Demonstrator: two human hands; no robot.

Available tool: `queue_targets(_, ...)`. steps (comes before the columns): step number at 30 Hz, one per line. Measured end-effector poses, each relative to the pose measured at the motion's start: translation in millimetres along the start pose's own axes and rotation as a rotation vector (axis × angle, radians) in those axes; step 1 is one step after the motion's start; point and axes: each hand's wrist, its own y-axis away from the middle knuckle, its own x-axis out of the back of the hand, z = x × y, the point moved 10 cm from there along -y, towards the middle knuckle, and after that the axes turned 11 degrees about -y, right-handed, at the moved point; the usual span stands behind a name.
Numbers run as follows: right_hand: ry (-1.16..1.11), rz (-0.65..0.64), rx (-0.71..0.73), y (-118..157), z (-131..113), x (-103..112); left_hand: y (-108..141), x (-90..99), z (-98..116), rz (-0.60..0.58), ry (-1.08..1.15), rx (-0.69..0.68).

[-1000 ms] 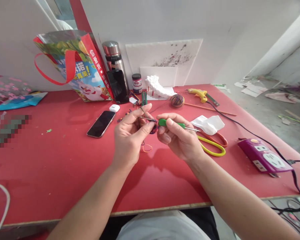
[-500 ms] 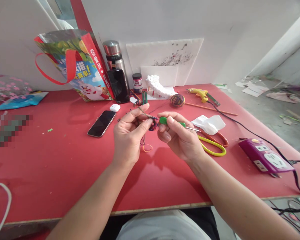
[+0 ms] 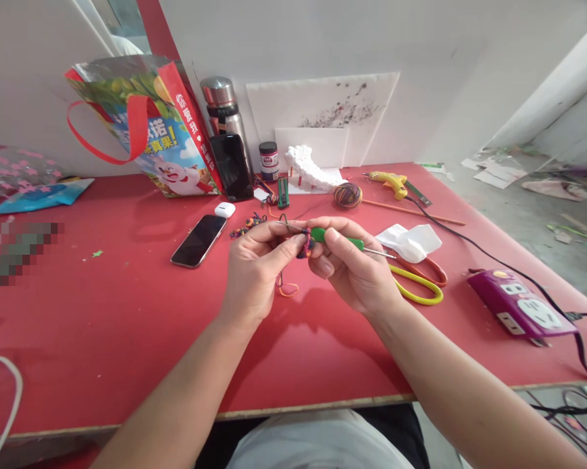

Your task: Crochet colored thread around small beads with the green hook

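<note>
Between thumb and fingers, my left hand (image 3: 260, 270) pinches a small multicoloured crochet piece (image 3: 305, 246), dark with orange and pink stitches. My right hand (image 3: 354, 264) is closed around the green handle of a crochet hook (image 3: 357, 244), whose metal shaft sticks out to the right. At its left end the tool meets the piece; the exact stitch is too small to make out. Yarn runs over my left index finger, and a loose orange strand (image 3: 289, 291) hangs below. Behind the hands lies a multicoloured yarn ball (image 3: 347, 195).
On the red table (image 3: 141, 352) lie a phone (image 3: 199, 241), an earbud case (image 3: 225, 210), orange-and-yellow-handled scissors (image 3: 423, 292), white tissue (image 3: 410, 242) and a purple power strip (image 3: 522, 303). A yellow glue gun (image 3: 391, 184), thermos (image 3: 219, 94) and shopping bag (image 3: 151, 130) stand or lie at the back.
My left hand has shifted slightly right and its raised index finger has come down. The crochet piece now sits against the hook's green handle. My right hand has barely moved.
</note>
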Motion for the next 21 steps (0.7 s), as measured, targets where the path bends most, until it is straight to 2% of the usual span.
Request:
queue_targets(8, 0.128, -0.040, 0.058, 0.6, -5.8, 3.3, 0.3, 6.7, -1.1, 0.023, -0.128, 0.000)
queue_targets(15, 0.217, -0.046, 0.152, 4.2, -12.1, -0.2, 3.4, 7.9, -1.4, 0.112, -0.096, 0.043)
queue_targets(21, 0.095, 0.031, 0.047, 4.4, -0.1, 2.8, 1.9, 2.2, -9.2, 0.065, 0.014, 0.134)
